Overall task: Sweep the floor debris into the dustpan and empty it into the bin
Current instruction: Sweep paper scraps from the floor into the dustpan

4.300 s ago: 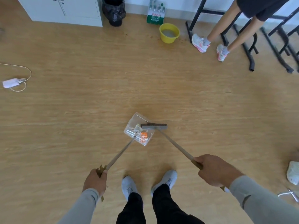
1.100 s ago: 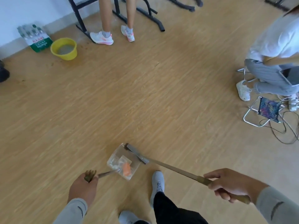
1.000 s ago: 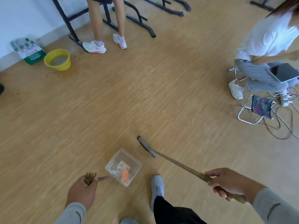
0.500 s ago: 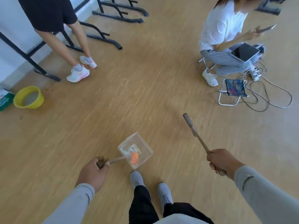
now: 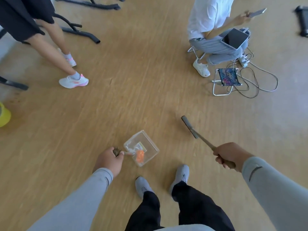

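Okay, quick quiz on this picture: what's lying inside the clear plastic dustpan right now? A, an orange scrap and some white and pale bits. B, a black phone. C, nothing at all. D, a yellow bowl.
A: through the clear plastic dustpan, which the left hand holds by its handle, an orange scrap shows beside white and pale bits.

Hands grip a loaded dustpan point(image 5: 141, 148) and broom point(image 5: 198, 135).
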The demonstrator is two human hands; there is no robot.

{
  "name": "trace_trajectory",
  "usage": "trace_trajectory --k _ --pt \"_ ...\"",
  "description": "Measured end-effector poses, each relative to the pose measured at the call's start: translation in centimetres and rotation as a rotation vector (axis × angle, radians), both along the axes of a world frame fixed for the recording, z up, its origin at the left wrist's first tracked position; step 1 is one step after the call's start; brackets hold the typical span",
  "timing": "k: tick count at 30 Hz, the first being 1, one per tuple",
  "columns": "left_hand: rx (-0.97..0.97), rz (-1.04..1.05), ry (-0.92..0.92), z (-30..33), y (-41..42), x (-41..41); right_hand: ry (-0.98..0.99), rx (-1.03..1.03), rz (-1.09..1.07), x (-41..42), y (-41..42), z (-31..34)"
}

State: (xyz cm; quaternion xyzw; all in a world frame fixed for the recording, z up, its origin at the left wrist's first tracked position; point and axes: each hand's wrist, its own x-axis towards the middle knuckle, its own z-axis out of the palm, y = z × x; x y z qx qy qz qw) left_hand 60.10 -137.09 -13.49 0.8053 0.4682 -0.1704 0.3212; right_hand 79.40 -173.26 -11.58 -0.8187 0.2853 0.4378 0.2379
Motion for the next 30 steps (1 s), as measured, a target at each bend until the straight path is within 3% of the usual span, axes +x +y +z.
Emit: trace_trajectory --k 4,9,14,17,22,26,30 --pt "-0.030 0.003 0.026 -2.4 0.1 2.2 0.037 -0.023 0.091 1.0 1.6 -1.9" --pt "0.011 0.001 0.058 -4.1 0.7 4.5 0.114 -0.007 0.358 -1.6 4.2 -5.0" --pt "0.033 -0.006 0.079 -4.4 0.7 4.9 0.168 0.093 0.467 -5.2 6.0 -3.3" --pt "0.044 -0.015 0.085 -4.1 0.0 5.1 0.259 0.148 0.428 -3.8 3.8 -0.3" --pt "0.040 -0.035 0.106 -3.5 0.2 5.0 0.271 0.271 0.133 0.0 -1.4 5.0" --pt "0.048 -0.034 0.120 -3.7 0.1 5.2 0.181 0.194 0.266 0.1 0.2 5.1" --pt "0.064 -0.027 0.122 -3.5 0.1 5.7 0.109 0.000 0.485 -0.4 3.9 -0.1"
